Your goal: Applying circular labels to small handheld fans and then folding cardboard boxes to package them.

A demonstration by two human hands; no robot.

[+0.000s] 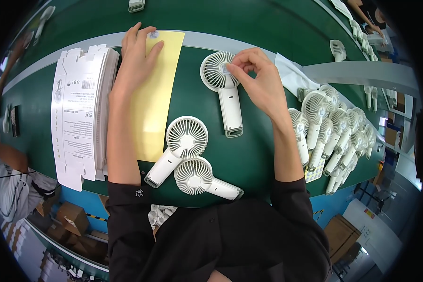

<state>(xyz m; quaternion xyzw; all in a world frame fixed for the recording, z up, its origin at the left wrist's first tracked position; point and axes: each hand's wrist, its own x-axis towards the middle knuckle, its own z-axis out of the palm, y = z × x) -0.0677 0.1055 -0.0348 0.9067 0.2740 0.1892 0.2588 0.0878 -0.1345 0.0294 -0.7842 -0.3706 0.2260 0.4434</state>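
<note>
My left hand (137, 61) rests over the upper part of a yellow sheet (150, 127), thumb and fingers apart. Close to its index fingertip, a small silvery sticker (154, 34) shows at the sheet's far end. A white handheld fan (230, 110) lies at the middle of the table, handle toward me. Thumb and forefinger of my right hand (261, 77) pinch a small pale sticker (224, 68) at the hub of its round grille. Nearer my body lie two more white fans, one fan (187, 136) with its head against the other fan (195, 176).
Left of the sheet stands a stack of flat white printed cartons (75, 117). Many white fans (331, 127) crowd the table's right side, beside a white cloth or bag (291, 75). A grey curved rail (362, 74) runs at the right. Other people work at both sides.
</note>
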